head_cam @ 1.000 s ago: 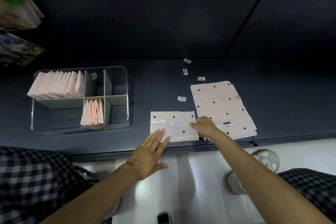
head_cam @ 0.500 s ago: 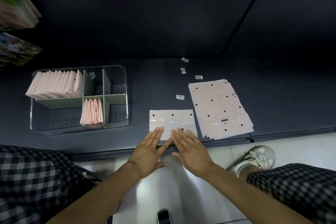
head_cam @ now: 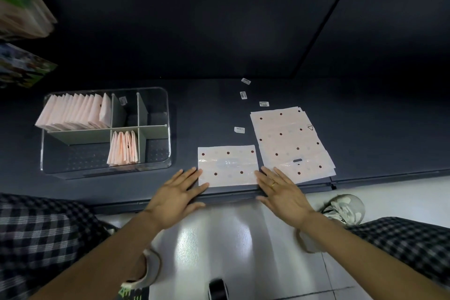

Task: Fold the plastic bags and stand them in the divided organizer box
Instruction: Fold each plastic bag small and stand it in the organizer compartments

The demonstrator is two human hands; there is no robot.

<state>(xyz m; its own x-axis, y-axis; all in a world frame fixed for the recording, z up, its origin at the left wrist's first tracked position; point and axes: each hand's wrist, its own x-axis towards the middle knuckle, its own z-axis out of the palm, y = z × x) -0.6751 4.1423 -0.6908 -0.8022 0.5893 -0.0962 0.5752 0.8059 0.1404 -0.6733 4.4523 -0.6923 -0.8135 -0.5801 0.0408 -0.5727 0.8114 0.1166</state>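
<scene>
Both my hands lay flat at the ends of a half-folded bag on the bench.

The organizer box (head_cam: 155, 168) sat toward the bench's left end, folded bags (head_cam: 73, 112) standing in it. At the front edge, my left hand (head_cam: 176, 196) and right hand (head_cam: 283, 191), fingers straight and gripping nothing, flanked the folded bag (head_cam: 227, 165). The flat bag stack (head_cam: 291, 142) lay just right.

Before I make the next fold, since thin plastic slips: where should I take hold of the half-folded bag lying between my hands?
Probably pinch the bag at its short side edges, each hand coming in from its own side. It lies flat, so only the edges offer a lip, and both hands already sit there.
</scene>
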